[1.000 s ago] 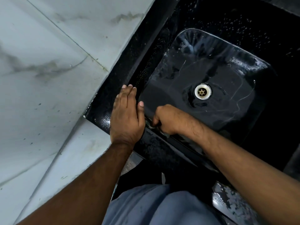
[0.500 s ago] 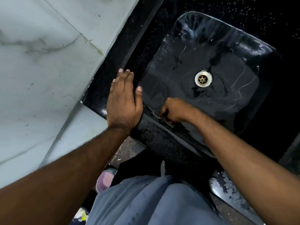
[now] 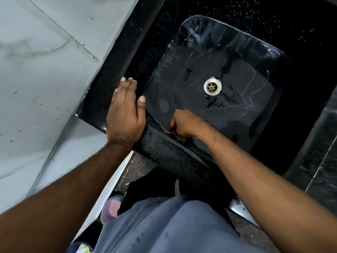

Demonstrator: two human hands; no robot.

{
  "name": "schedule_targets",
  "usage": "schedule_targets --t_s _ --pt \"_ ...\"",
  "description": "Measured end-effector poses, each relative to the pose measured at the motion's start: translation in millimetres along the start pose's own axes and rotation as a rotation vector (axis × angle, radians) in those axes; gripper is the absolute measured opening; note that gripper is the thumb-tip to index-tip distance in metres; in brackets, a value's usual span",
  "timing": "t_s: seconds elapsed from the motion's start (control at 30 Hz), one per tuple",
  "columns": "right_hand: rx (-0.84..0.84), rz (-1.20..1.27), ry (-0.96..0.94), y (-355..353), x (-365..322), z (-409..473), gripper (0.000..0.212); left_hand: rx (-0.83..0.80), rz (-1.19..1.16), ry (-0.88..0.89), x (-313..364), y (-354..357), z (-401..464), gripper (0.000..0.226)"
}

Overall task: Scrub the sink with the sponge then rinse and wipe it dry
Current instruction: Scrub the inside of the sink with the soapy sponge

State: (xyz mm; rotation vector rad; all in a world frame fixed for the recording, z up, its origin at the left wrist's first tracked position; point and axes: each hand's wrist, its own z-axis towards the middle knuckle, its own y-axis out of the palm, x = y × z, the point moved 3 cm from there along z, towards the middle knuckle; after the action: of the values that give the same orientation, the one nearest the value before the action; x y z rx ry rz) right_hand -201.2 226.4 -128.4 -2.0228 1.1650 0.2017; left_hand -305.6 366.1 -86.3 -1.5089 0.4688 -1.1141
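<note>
At the centre of the frame, my left hand [image 3: 125,114] lies flat, fingers straight, on the wet black countertop [image 3: 113,84] beside the glossy black rectangular sink [image 3: 255,99]. My right hand [image 3: 184,123] curls around a mostly hidden pale sponge [image 3: 168,130], pressing it against the sink's lower-left rim. A round brass drain [image 3: 212,86] sits upper right of it.

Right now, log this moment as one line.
stage: scrubbing | left hand: flat on counter | right hand: gripping sponge at near rim of sink
</note>
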Motion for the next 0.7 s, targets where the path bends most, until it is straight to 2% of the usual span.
schedule_targets --t_s 0.03,0.1,0.2,0.3,0.5,0.7 --pt "-0.033 0.007 0.040 5 5 6 0.029 0.003 -0.003 -0.004 0 0 0 0.049" --pt "-0.074 -0.004 0.082 8 14 7 0.037 0.003 0.000 -0.014 1 -1 -1 0.048" --pt "-0.060 -0.026 -0.020 0 17 -28 0.047 -0.009 0.013 -0.003 2 -2 3 0.050" --pt "-0.025 -0.009 -0.051 -4 26 -57 0.045 -0.010 0.011 0.017 3 -1 5 0.053" --pt "-0.105 0.127 0.113 16 42 -16 0.040 0.084 -0.099 -0.054 -5 0 3 0.049" --pt "-0.180 0.069 0.064 -1 42 -47 0.036 0.106 -0.103 -0.058 -7 0 0 0.045"
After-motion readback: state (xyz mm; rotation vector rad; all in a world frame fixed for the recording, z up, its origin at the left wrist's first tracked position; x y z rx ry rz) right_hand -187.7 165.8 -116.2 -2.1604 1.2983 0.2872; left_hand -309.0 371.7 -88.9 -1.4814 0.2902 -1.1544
